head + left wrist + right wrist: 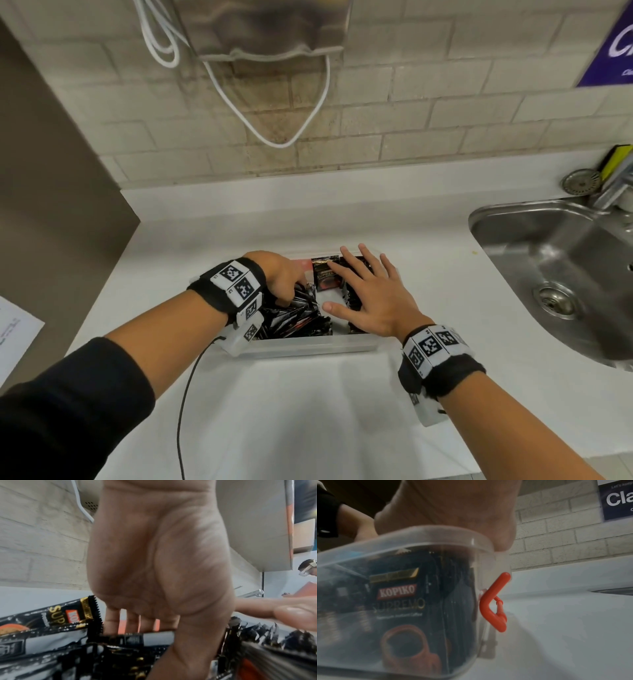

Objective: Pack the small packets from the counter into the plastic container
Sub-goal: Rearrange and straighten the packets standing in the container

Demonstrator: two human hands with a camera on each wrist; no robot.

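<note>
A clear plastic container stands on the white counter and holds several black coffee packets. One packet stands upright at the back. My left hand reaches down into the left side, and its fingers and thumb curl round a packet edge. My right hand lies flat with fingers spread on the right row of packets. In the right wrist view the container wall shows a Kopiko packet behind it and a red latch on its end.
A steel sink lies to the right, with a yellow sponge and a tap behind it. A white cord hangs on the brick wall. Paper lies at the left. A black cable crosses the counter.
</note>
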